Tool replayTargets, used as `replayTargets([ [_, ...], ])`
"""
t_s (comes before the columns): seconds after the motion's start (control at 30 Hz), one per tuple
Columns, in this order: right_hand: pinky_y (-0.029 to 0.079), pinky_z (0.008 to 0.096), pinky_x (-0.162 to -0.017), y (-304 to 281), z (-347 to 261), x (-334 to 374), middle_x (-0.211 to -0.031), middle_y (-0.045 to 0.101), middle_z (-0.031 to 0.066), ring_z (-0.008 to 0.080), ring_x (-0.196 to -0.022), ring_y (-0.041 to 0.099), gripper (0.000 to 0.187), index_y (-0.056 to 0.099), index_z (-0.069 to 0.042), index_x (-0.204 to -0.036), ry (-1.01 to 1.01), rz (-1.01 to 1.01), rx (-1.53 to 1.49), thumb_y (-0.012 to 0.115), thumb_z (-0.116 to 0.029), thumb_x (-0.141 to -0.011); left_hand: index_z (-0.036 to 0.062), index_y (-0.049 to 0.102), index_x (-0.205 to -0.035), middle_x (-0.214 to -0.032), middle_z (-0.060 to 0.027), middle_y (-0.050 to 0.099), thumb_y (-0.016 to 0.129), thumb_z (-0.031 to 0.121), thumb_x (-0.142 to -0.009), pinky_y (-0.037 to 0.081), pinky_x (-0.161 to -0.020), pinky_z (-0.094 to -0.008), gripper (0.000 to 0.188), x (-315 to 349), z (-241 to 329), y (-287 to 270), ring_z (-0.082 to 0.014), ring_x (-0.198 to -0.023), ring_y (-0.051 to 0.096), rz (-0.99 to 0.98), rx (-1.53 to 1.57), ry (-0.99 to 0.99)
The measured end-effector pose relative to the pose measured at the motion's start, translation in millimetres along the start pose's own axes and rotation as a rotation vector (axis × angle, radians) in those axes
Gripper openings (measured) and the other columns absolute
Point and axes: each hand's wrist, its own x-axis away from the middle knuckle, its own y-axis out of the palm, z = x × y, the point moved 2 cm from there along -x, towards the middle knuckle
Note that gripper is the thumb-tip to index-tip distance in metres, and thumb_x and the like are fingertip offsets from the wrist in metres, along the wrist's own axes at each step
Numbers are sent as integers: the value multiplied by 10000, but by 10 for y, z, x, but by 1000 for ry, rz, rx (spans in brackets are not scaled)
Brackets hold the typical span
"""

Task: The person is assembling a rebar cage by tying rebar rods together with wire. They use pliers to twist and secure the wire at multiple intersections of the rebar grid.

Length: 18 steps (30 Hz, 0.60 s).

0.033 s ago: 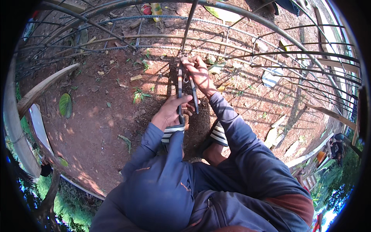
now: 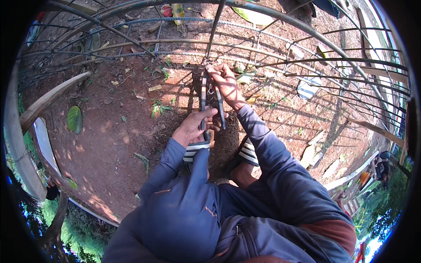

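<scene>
Between my feet stands a pair of long-handled pincers (image 2: 203,94), its two dark handles spread and its jaw end up near the steel bars. My left hand (image 2: 191,126) is closed round the left handle, low down, with the fingertips showing beyond it. My right hand (image 2: 228,87) is bent at the top of the pincers, thumb and fingers pinched together beside the jaw end. What that pinch holds is too small to make out. Just above the fingertips, an upright steel bar (image 2: 215,33) meets the lower bars of a rebar cage (image 2: 184,41).
The cage spans the far side, its bars fanning right. A curved wooden pole (image 2: 52,101) lies at the left, a plank (image 2: 377,131) at the right. Leaves (image 2: 74,119) are scattered on reddish soil. My striped sandals (image 2: 248,152) are close below the hands. Another person's leg (image 2: 326,6) shows far right.
The right handle of the pincers sits very slightly further right. Both hands keep almost the same place and grip.
</scene>
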Motion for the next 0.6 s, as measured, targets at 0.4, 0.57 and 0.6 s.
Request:
replayTargets([
  [0.4, 501, 330, -863, 39, 80, 63, -1174, 673, 156, 201, -1038, 629, 268, 567, -22, -1204, -29, 40, 290, 541, -243, -1054, 92, 551, -947, -710, -15, 512, 602, 478, -968, 407, -581, -334, 390, -160, -132, 52, -157, -607, 493, -277, 432, -53],
  [0.57, 434, 406, -1024, -57, 374, 123, -1310, 550, 236, 344, -1214, 527, 402, 513, -4, -1388, -64, 110, 360, 477, -222, -1052, 80, 544, -943, -667, -9, 495, 601, 417, -980, 405, -528, -321, 344, -42, -17, -10, -145, -562, 489, -9, 214, -120],
  [0.6, 465, 374, -944, -41, 317, 186, -1182, 606, 191, 289, -1098, 570, 363, 576, -4, -1305, -159, 105, 476, 499, -249, -1047, 77, 547, -949, -659, -8, 493, 603, 398, -982, 408, -523, -320, 328, -13, 23, -22, -143, -558, 492, 99, 92, -111],
])
